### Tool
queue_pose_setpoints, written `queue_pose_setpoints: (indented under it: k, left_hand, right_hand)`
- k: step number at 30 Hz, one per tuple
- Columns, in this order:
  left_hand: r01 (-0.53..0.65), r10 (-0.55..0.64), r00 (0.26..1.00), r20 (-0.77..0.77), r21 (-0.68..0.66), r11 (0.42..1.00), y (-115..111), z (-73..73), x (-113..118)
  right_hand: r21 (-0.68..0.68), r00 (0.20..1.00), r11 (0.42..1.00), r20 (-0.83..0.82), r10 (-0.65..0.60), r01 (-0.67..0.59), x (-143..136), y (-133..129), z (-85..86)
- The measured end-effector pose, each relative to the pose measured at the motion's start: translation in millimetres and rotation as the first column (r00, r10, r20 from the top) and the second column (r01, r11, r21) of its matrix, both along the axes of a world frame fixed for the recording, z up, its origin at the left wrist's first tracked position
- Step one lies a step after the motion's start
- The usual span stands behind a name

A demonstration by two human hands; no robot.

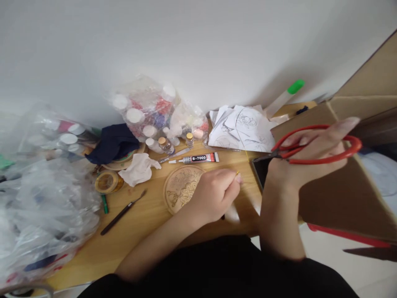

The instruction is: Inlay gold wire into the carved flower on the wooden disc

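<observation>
Above the wooden desk point(93, 258), the left hand point(214, 194) pinches a yellow scrap point(237, 172) while the right hand point(322, 147) grips red scissors point(356, 147), fingers through the loops, apparently keeping them handy.

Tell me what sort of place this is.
Likely a craft worktable: the B-7000 glue tube, the patterned tan disc and the red-handled scissors in the right hand suggest it.
</observation>
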State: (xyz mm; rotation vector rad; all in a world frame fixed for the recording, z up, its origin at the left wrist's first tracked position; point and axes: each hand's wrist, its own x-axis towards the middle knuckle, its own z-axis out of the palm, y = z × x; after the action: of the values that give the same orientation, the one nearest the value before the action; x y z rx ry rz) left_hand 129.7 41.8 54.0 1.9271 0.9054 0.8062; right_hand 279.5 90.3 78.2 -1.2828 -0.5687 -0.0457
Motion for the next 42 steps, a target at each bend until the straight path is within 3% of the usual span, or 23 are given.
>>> queue_pose_setpoints:
  k: [2, 4, 8, 12, 16, 18, 19, 22, 23, 24, 25, 27, 29, 30, 31, 33, 35, 39, 42]
  left_hand:
    - [-0.022, 0.024, 0.999, 0.036, -0.049, 0.999, -0.4, -3.3, -5.7]
    - [-0.056, 0.061, 0.997, 0.046, -0.095, 0.994, -1.0, -9.0, -13.0]
    - [-0.154, 0.159, 0.987, 0.014, -0.172, 0.973, -3.2, -22.5, -27.6]
    - [-0.223, 0.23, 0.973, 0.004, -0.216, 0.951, -6.8, -30.7, -35.2]
    - [-0.241, 0.249, 0.968, 0.011, -0.216, 0.946, -10.2, -34.3, -38.4]
    - [-0.244, 0.255, 0.967, 0.024, -0.223, 0.944, -11.7, -36.5, -40.4]
    - [-0.247, 0.263, 0.964, 0.037, -0.241, 0.939, -12.5, -37.8, -41.5]
    - [-0.242, 0.302, 0.948, 0.105, -0.381, 0.892, -15.5, -40.3, -43.8]
    - [-0.227, 0.316, 0.939, 0.137, -0.443, 0.867, -16.9, -40.2, -44.2]
    - [-0.203, 0.326, 0.929, 0.172, -0.499, 0.843, -18.5, -39.5, -44.5]
    - [-0.171, 0.331, 0.92, 0.21, -0.544, 0.822, -20.5, -38.2, -45.0]
    - [-0.086, 0.314, 0.906, 0.285, -0.601, 0.794, -25.5, -35.2, -46.4]
    - [0.004, 0.279, 0.895, 0.347, -0.632, 0.775, -31.8, -33.2, -48.9]
    - [0.043, 0.259, 0.893, 0.368, -0.642, 0.765, -35.3, -33.0, -50.5]
    - [0.078, 0.238, 0.891, 0.387, -0.646, 0.759, -38.9, -33.6, -52.2]
    - [0.139, 0.189, 0.889, 0.418, -0.637, 0.759, -46.3, -36.2, -55.8]
    - [0.196, 0.135, 0.884, 0.448, -0.616, 0.763, -53.1, -39.5, -59.5]
    - [0.279, 0.061, 0.873, 0.484, -0.598, 0.751, -64.3, -42.4, -66.5]
    - [0.308, 0.028, 0.872, 0.489, -0.591, 0.746, -70.3, -41.4, -70.7]
  right_hand:
    - [-0.046, 0.994, 0.995, 0.056, 0.09, -0.088, 1.7, -7.8, -10.3]
    - [-0.116, 0.951, 0.96, 0.152, 0.27, -0.255, 5.7, -18.5, -26.2]
    - [-0.247, 0.749, 0.781, 0.226, 0.623, -0.574, 18.9, -38.1, -60.7]
    - [-0.349, 0.68, 0.706, 0.215, 0.7, -0.616, 27.4, -48.8, -74.6]
    - [-0.549, 0.697, 0.667, 0.198, 0.689, -0.503, 28.8, -59.4, -65.0]
    - [-0.726, 0.725, 0.584, 0.173, 0.667, -0.363, 28.8, -63.7, -57.2]
    - [-0.822, 0.724, 0.492, 0.151, 0.673, -0.286, 28.7, -64.8, -54.0]
    - [-0.991, 0.669, 0.111, 0.035, 0.742, -0.07, 27.4, -62.6, -49.8]
    - [-1.0, 0.65, 0.017, 0.009, 0.76, -0.006, 26.5, -61.2, -50.1]
    - [-0.998, 0.638, -0.034, 0.006, 0.77, 0.051, 25.2, -60.2, -50.6]
    - [-0.995, 0.631, -0.042, 0.025, 0.776, 0.091, 23.4, -60.0, -51.1]
    - [-0.996, 0.639, 0.04, 0.085, 0.764, 0.085, 17.9, -63.7, -50.7]
    - [-0.98, 0.627, 0.173, 0.072, 0.775, -0.102, 9.2, -72.9, -48.3]
    - [-0.94, 0.596, 0.217, 0.018, 0.803, -0.264, 3.6, -78.9, -46.7]
    - [-0.869, 0.537, 0.225, -0.055, 0.841, -0.442, -2.8, -85.3, -45.3]
    - [-0.661, 0.382, 0.151, -0.221, 0.897, -0.735, -16.6, -97.4, -43.7]
    - [-0.428, 0.225, 0.048, -0.373, 0.9, -0.902, -29.5, -106.5, -44.2]
    - [-0.049, -0.097, -0.145, -0.533, 0.841, -0.988, -44.0, -115.5, -47.7]
    - [0.05, -0.209, -0.217, -0.542, 0.814, -0.975, -45.5, -119.1, -48.3]
